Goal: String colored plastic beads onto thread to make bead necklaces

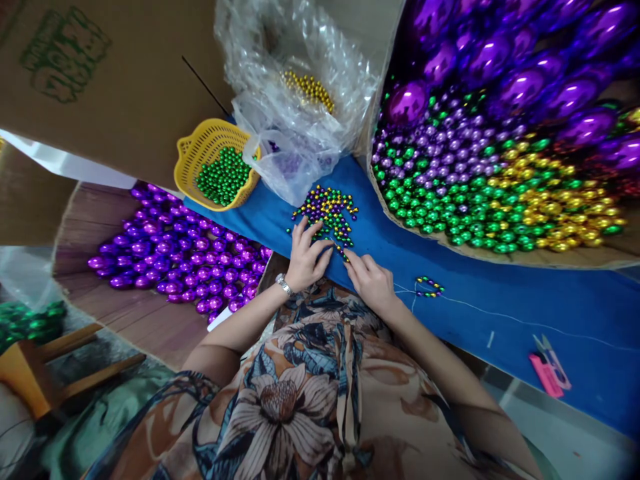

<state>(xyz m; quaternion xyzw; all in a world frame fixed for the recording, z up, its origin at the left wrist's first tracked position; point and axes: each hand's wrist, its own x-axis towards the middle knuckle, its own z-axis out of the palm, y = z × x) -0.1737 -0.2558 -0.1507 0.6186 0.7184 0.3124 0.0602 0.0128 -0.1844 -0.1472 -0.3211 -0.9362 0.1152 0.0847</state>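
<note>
At the blue-covered table's near edge, my left hand (306,257) has its thumb and index finger brought together. What they pinch, perhaps a thin thread end, is too small to make out; the other fingers reach over a loose pile of small green, gold and purple beads (327,207). My right hand (371,281) is closed, its fingertips on a short string of beads (341,251) between the two hands. Just right of that hand lies a small beaded loop (429,287) with white thread (480,308) trailing rightward over the cloth.
A yellow basket (186,167) holds green beads. Beside it is a clear plastic bag (345,67) with gold beads. A large box (500,257) of mixed beads and purple balls stands right. Pink-handled snips (546,375) lie on the blue cloth (590,300). Purple balls (185,260) fill a carton left.
</note>
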